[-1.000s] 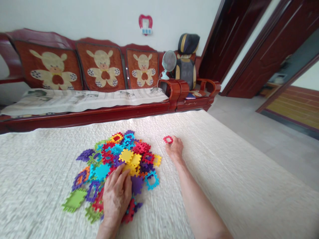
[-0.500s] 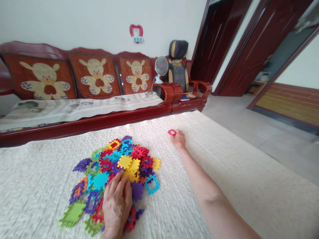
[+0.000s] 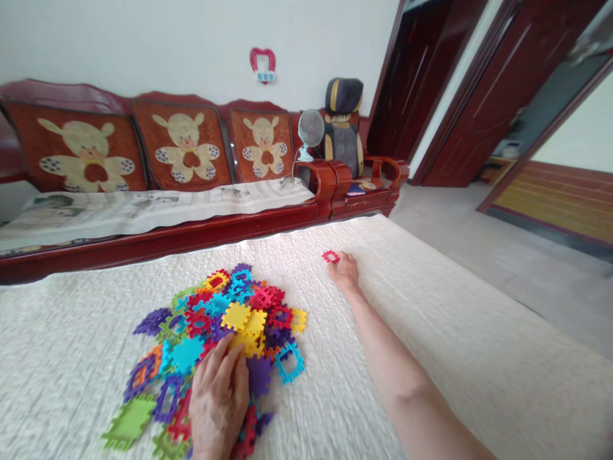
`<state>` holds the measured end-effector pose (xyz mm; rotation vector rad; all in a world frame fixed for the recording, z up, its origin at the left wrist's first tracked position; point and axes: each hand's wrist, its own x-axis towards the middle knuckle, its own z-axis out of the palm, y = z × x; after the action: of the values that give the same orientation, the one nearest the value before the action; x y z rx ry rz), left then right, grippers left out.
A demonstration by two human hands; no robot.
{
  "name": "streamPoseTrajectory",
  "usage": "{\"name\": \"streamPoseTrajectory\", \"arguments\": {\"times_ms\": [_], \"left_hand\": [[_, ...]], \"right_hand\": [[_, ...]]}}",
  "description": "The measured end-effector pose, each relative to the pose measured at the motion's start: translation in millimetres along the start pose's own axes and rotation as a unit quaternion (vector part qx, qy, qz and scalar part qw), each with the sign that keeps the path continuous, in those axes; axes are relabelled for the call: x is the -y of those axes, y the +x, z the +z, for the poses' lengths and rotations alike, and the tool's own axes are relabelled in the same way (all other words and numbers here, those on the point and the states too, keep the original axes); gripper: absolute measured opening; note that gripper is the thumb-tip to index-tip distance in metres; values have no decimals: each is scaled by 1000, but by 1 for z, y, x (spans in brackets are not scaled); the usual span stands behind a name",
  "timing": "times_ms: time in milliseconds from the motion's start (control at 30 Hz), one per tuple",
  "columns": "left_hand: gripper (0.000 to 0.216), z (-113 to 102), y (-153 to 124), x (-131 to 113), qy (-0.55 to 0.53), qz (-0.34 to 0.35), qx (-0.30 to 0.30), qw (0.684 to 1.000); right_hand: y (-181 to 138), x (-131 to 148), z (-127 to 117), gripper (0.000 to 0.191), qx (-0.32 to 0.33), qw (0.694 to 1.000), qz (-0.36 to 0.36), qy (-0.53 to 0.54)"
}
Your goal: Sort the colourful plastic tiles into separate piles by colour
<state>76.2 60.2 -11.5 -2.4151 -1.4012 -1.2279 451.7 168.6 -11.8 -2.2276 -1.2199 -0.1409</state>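
Observation:
A heap of flat plastic puzzle tiles (image 3: 225, 319) in yellow, red, purple, blue and green lies on a cream quilted cover (image 3: 431, 332). My left hand (image 3: 219, 397) rests flat on the near side of the heap, fingers stretched toward the yellow tiles (image 3: 245, 321). My right arm reaches far forward. My right hand (image 3: 345, 271) lies on the cover with its fingertips on a single red frame tile (image 3: 330, 257), set apart to the right of the heap.
A red wooden sofa (image 3: 191, 191) with bear-print cushions runs along the far edge of the cover. A small fan (image 3: 310, 131) and a massage cushion (image 3: 343, 121) sit at its right end. Dark wooden doors (image 3: 479, 89) and bare floor lie to the right.
My right hand pushed the red frame tile farther away and to the right. My left hand stayed on the heap. The view shifted slightly.

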Motion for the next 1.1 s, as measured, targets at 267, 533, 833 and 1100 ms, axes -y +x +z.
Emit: {"name": "streamPoseTrajectory", "arguments": {"times_ms": [267, 533, 833, 1100], "left_hand": [[22, -1, 0, 0, -9, -9, 0, 1000], [20, -2, 0, -1, -9, -22, 13, 1000], [21, -6, 3, -8, -13, -44, 19, 999], [21, -4, 4, -10, -13, -42, 1, 999]], "right_hand": [[13, -9, -1, 33, -9, 998, 54, 32], [13, -5, -3, 35, -6, 998, 48, 28], [13, -5, -1, 37, -50, 996, 14, 70], [-39, 75, 3, 26, 71, 901, -299, 306]]}}
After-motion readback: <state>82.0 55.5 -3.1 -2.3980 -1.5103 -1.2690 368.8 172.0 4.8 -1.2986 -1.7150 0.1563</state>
